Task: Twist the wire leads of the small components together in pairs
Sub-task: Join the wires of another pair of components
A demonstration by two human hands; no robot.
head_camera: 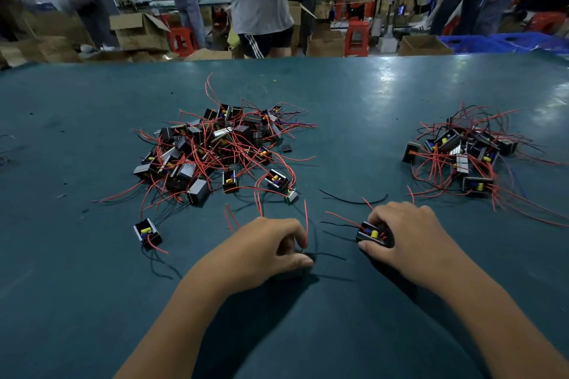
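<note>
Under the right hand [409, 237], component [373, 234] lengthwise left-right, leads leftward.

A dark teal worktop [354, 95] carries a big heap of small black components [212, 148] with tangled red and black wires left of its middle, and a smaller heap of the same parts [465, 151] lies well apart near its right edge. A single component [148, 231] sits alone on the near left, a loose black wire [354, 200] lies between the heaps, and a small black piece [287, 148] rests just beside the big heap.
</note>
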